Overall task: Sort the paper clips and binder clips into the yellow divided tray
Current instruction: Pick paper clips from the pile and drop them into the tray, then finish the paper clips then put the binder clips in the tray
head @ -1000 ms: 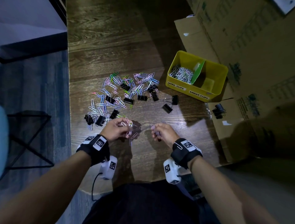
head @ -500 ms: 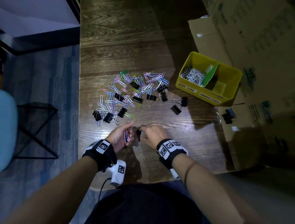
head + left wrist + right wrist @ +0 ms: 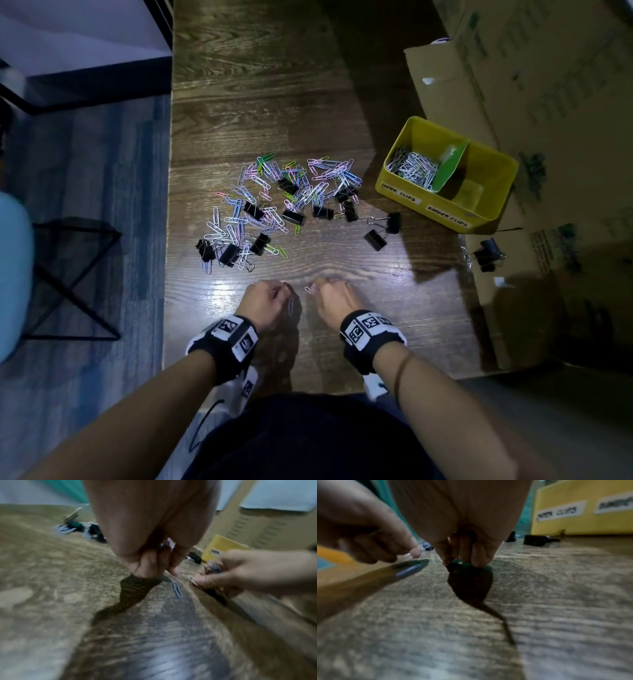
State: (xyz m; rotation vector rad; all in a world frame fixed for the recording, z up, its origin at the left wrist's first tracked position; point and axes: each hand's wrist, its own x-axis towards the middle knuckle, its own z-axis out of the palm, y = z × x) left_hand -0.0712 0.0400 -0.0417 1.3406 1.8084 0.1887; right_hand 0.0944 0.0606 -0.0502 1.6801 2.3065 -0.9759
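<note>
My left hand (image 3: 274, 296) is curled low over the table's near part, with a few paper clips (image 3: 167, 544) bunched in its fist. A blue paper clip (image 3: 290, 306) (image 3: 177, 589) lies on the wood just under its fingertips. My right hand (image 3: 330, 294) is curled close beside it and pinches a pale paper clip (image 3: 310, 289) (image 3: 191, 579) at the thumb. The mixed pile of coloured paper clips (image 3: 274, 202) and black binder clips (image 3: 293, 216) lies farther out. The yellow divided tray (image 3: 404, 197) stands at the right, paper clips (image 3: 412, 168) in its left compartment.
Two binder clips (image 3: 382, 229) lie between the pile and the tray. Another binder clip (image 3: 488, 253) sits on flat cardboard (image 3: 548, 291) at the right. A large cardboard box (image 3: 531, 68) stands behind the tray. The table's left edge (image 3: 168, 240) drops to the floor beside a black stand (image 3: 68, 274).
The hands came together half a second ago and have now drawn slightly apart. A blue paper clip now lies on the table under the left hand.
</note>
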